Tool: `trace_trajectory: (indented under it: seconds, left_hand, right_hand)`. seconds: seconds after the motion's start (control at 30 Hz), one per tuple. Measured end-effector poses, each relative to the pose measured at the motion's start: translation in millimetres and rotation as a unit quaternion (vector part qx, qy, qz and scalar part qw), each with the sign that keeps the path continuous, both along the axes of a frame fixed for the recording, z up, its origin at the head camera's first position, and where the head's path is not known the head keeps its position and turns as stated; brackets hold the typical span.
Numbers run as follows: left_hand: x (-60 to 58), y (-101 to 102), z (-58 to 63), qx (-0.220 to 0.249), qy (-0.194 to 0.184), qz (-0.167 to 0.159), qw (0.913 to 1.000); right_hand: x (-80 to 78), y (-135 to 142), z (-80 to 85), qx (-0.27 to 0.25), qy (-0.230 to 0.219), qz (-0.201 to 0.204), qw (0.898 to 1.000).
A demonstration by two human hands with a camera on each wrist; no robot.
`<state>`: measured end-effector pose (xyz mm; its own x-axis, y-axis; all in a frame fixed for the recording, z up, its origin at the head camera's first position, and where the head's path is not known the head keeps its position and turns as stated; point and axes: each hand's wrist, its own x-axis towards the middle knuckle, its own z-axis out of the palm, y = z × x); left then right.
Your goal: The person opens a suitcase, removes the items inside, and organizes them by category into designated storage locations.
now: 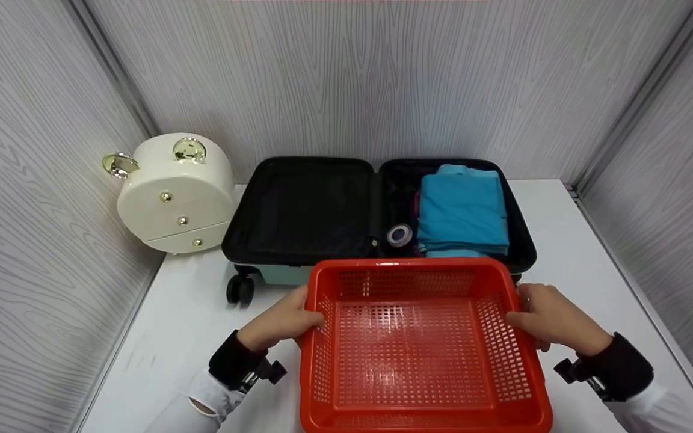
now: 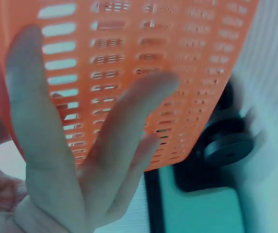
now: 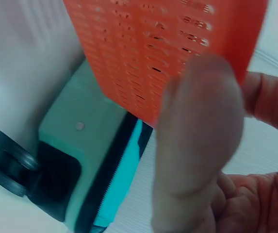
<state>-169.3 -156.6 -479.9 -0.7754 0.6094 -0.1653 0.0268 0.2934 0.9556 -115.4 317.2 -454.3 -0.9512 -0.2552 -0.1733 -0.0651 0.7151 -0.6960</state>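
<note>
Between both hands is a red plastic basket (image 1: 406,355) with slotted walls and nothing in it, in front of an open suitcase (image 1: 304,210). My left hand (image 1: 283,319) grips its left side, thumb over the rim; the left wrist view shows the fingers (image 2: 114,131) against the outer wall. On the opposite side my right hand (image 1: 548,319) holds the rim the same way, its fingers (image 3: 197,121) outside the wall in the right wrist view. Folded blue clothes (image 1: 464,210) lie in the suitcase's right half, beside a roll of tape (image 1: 399,235).
A cream round case (image 1: 178,192) with gold knobs and handles stands left of the suitcase. A black suitcase wheel (image 1: 240,290) sticks out at the front left. Grey wood-grain panels (image 1: 346,78) enclose the white table (image 1: 148,355) at the back and sides.
</note>
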Motion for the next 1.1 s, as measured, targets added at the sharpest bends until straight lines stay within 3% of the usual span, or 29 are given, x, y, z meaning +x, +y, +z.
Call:
trace_trajectory:
  seconds: [0.23,0.53,0.9,1.1]
  left_hand:
    - [-3.3,5.8,-17.8,-0.02,-0.019,-0.007,0.9996]
    - [-10.8,9.0,-35.5,-0.033,-0.035,-0.001,0.9989]
    - [-15.4,13.1,-32.3,-0.037,-0.058,0.028,0.9973]
    - [-20.3,15.4,-34.6,-0.042,-0.059,0.028,0.997]
  right_hand:
    - [-1.2,-0.9,-23.5,0.007,-0.035,0.009,0.999]
    - [-6.4,-2.5,-43.9,0.002,-0.041,0.004,0.999]
    - [-8.2,-7.2,-42.9,0.017,-0.027,-0.023,0.999]
    - [-7.8,-6.8,-48.6,0.02,-0.019,-0.034,0.999]
